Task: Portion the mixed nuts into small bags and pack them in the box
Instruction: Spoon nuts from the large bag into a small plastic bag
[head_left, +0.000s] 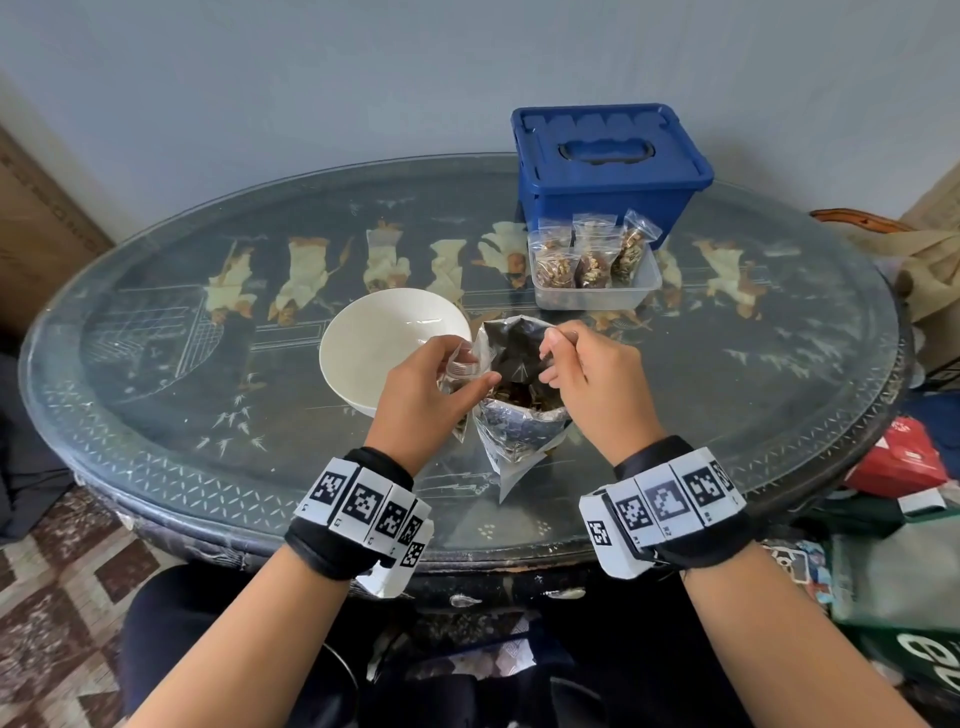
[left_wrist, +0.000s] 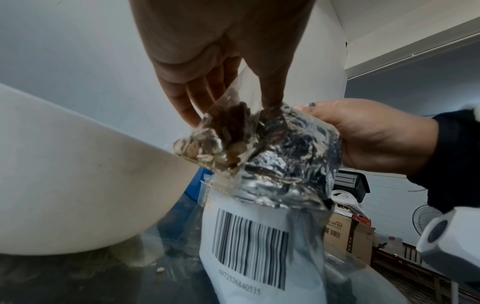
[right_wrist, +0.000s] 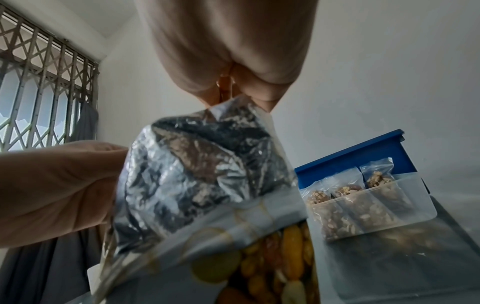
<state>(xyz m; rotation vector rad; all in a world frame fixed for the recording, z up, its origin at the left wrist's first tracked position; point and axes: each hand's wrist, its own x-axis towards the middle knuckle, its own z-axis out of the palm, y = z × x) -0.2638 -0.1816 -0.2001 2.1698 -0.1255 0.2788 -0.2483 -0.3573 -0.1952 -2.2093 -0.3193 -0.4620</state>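
Note:
A large foil bag of mixed nuts (head_left: 519, 415) stands open on the glass table, nuts visible inside. My left hand (head_left: 462, 369) pinches a small clear bag (left_wrist: 221, 139), partly filled with nuts, against the foil bag's (left_wrist: 285, 164) left rim. My right hand (head_left: 556, 358) is over the foil bag's mouth, fingers curled around a thin metal spoon handle (head_left: 569, 335); its bowl is hidden. In the right wrist view the right hand (right_wrist: 239, 96) hovers just above the foil rim (right_wrist: 194, 164). The blue box (head_left: 608, 161) stands lidded at the back.
A clear tub (head_left: 647, 291) in front of the blue box holds three filled small bags (head_left: 592, 260). An empty white bowl (head_left: 384, 348) sits just left of my left hand. Bags and cartons crowd the floor at the right (head_left: 904, 457).

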